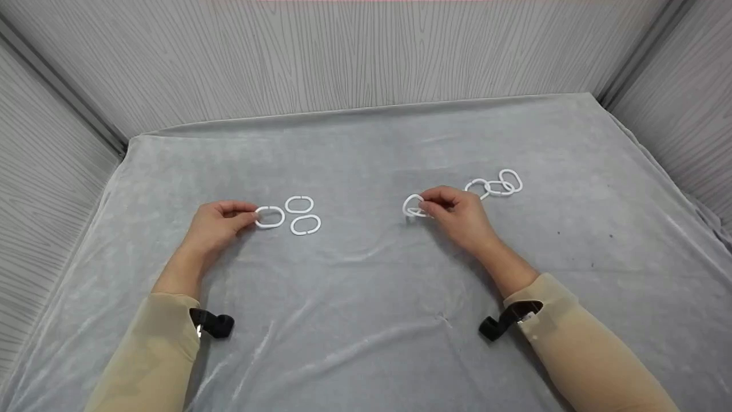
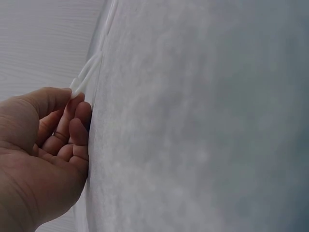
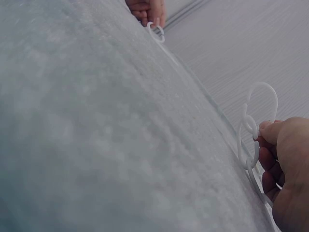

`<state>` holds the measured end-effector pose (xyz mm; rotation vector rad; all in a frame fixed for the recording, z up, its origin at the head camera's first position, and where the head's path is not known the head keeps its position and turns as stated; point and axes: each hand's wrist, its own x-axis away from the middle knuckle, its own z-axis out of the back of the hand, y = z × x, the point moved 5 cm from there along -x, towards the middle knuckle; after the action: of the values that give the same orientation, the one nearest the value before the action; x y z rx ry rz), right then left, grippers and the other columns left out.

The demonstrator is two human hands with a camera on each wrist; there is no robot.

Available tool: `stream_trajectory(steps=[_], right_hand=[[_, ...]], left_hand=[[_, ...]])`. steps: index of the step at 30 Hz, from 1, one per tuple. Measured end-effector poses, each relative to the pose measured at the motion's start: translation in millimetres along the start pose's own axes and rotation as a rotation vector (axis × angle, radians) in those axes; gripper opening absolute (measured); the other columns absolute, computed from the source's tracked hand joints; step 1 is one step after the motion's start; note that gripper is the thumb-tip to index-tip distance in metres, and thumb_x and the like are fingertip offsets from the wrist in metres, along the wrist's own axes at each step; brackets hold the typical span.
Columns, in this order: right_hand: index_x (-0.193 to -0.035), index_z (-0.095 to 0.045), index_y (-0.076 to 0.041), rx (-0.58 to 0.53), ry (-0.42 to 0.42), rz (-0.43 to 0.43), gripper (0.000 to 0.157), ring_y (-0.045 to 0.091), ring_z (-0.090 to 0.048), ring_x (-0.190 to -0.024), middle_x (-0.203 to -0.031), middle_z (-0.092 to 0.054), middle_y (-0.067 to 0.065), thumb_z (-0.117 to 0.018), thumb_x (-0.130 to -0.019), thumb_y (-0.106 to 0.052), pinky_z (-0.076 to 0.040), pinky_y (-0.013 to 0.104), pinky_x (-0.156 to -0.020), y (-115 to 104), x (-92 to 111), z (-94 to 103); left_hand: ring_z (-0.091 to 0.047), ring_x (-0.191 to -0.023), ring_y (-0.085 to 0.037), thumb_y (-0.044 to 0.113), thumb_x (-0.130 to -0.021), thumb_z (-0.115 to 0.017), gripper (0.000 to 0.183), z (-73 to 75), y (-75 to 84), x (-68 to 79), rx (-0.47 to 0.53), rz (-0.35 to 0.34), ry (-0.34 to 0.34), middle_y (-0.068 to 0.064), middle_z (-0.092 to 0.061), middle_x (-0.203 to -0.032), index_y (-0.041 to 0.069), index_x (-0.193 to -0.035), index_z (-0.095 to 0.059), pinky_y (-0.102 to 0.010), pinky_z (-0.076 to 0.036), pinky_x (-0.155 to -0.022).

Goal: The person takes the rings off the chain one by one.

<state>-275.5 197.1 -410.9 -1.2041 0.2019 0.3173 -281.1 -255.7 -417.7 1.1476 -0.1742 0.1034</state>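
Observation:
My left hand (image 1: 214, 229) pinches the left end of a white oval ring link (image 1: 270, 226) between thumb and fingertips, low over the grey cloth. Just right of it lie two loose ring links, an upper one (image 1: 299, 213) and a lower one (image 1: 307, 217), each with a small gap in its side. With thumb and forefinger my right hand (image 1: 460, 220) holds a white link (image 1: 405, 206) that sticks out to the left. In the right wrist view it loops above the thumb (image 3: 277, 99), and other links hang joined below. Behind this hand, linked rings (image 1: 521, 183) trail right across the cloth.
A soft grey cloth (image 1: 366, 297) with creases covers the table. Wood-grain panels (image 1: 366, 57) stand behind it and on both sides. Black wrist mounts (image 1: 217, 325) sit on both sleeves.

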Motion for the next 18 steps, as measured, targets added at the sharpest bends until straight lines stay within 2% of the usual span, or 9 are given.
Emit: stream_trajectory(steps=[13, 18], right_hand=[[-0.106, -0.081, 0.0, -0.003, 0.003, 0.005, 0.011, 0.009, -0.066, -0.083, -0.095, -0.077, 0.013, -0.078, -0.096, -0.006, -0.052, 0.017, -0.076, -0.4, 0.1, 0.0], [-0.105, -0.081, -0.001, 0.002, 0.004, 0.013, 0.01, 0.009, -0.065, -0.083, -0.094, -0.077, 0.012, -0.079, -0.096, -0.006, -0.052, 0.017, -0.076, 0.2, 0.1, 0.0]], left_hand=[[-0.065, -0.083, -0.005, 0.018, -0.101, -0.074, 0.038, 0.3, 1.9, 2.1, -0.023, -0.024, 0.016, 0.006, -0.074, -0.093, -0.007, -0.13, -0.069, -0.019, -0.052, -0.073], [-0.065, -0.083, -0.006, 0.02, -0.102, -0.074, 0.038, 2.3, 0.5, 2.1, -0.037, -0.011, 0.021, 0.005, -0.073, -0.095, -0.005, -0.131, -0.07, -0.02, -0.053, -0.073]])
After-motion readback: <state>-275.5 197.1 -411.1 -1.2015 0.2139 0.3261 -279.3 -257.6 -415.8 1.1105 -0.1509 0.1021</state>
